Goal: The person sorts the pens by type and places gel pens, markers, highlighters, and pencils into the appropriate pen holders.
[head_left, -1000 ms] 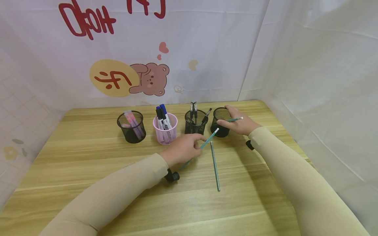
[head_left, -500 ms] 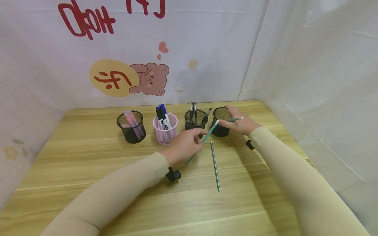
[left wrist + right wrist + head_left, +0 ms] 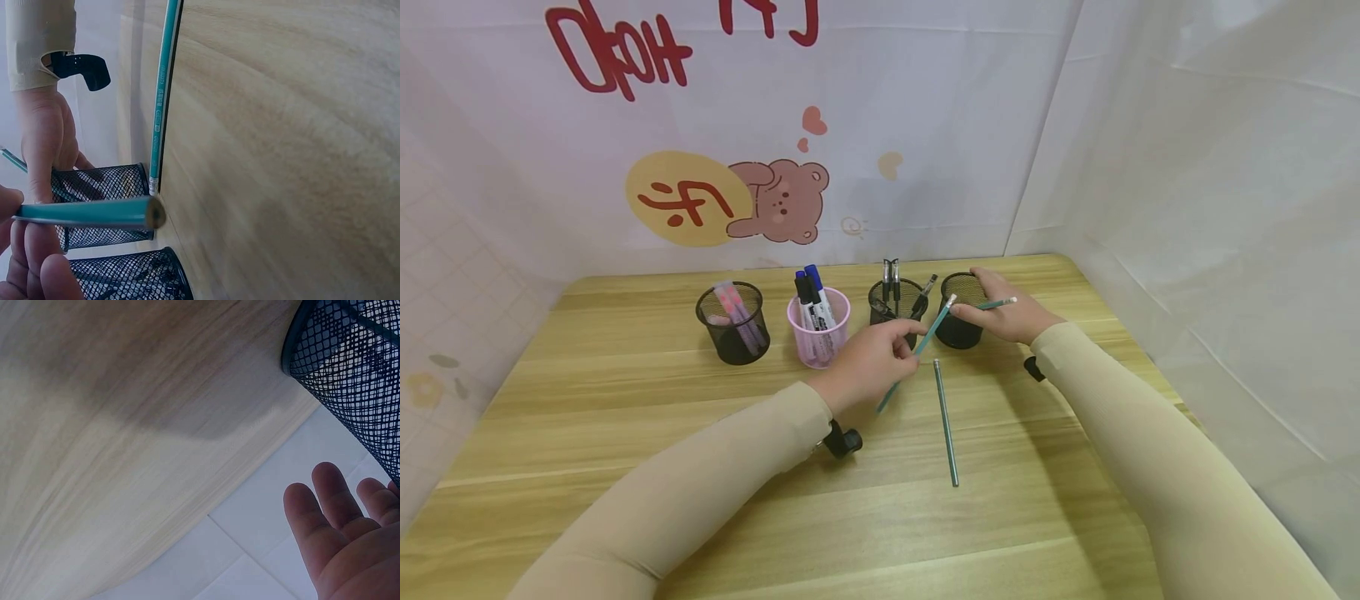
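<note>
My left hand [image 3: 872, 362] pinches a green pencil [image 3: 931, 332] in the head view. The pencil slants, its white eraser end up by the rightmost black mesh pen holder [image 3: 961, 327] and its other end low, toward the left wrist camera. My right hand [image 3: 1011, 307] grips that pen holder, thumb at the near side and fingers round the far side. A second pencil [image 3: 1000, 303] leans out of it over the hand, its lower part hidden. In the right wrist view, some right-hand fingers [image 3: 328, 509] extend beside the mesh. Another green pencil [image 3: 947, 425] lies on the table between my arms.
Left of the gripped holder stand a black mesh holder with pens [image 3: 898, 292], a pink holder with markers [image 3: 818, 337] and a black mesh holder with pink-patterned sticks [image 3: 735, 333]. White printed cloth [image 3: 925, 125] rises behind the wooden table [image 3: 662, 367].
My left hand has shifted slightly up and right, raising its pencil's eraser end toward the rightmost pen holder. My right hand stays on that holder, and the lying pencil has not moved.
</note>
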Demonstrator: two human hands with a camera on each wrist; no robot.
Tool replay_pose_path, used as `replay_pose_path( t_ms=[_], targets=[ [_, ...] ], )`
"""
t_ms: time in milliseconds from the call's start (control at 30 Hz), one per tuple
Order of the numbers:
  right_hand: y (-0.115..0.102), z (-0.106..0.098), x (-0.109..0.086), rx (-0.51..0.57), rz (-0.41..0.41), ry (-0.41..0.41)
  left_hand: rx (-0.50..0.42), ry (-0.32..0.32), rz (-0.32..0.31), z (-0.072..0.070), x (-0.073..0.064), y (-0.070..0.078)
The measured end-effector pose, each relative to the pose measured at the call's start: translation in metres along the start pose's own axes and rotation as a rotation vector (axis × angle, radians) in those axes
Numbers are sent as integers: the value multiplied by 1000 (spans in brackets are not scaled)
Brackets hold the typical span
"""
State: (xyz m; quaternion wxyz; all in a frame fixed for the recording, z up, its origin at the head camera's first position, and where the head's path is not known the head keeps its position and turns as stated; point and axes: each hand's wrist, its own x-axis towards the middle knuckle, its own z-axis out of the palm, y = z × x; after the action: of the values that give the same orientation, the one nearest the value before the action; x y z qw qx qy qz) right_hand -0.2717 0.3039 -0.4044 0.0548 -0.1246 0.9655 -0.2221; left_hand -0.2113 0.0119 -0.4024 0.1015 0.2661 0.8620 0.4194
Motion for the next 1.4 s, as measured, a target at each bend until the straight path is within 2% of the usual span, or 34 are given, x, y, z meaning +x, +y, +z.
replay_pose_path(
  t_ms=[300, 533, 933, 1100, 1400],
  targets=[
    [0, 0, 0, 0, -6, 1, -26, 4, 26, -2, 3, 3],
    [0, -1, -1, 11, -3, -4, -40, 37, 48, -2, 9, 4],
    [-2, -1, 0, 34, -12, -8, 4, 95, 80, -5, 20, 15],
    [-3, -2, 0, 52, -27, 4, 26, 125, 88, -5, 27, 20],
    [-4, -1, 0, 78, -52, 16, -21, 167, 109, -4, 43, 28]
  ],
)
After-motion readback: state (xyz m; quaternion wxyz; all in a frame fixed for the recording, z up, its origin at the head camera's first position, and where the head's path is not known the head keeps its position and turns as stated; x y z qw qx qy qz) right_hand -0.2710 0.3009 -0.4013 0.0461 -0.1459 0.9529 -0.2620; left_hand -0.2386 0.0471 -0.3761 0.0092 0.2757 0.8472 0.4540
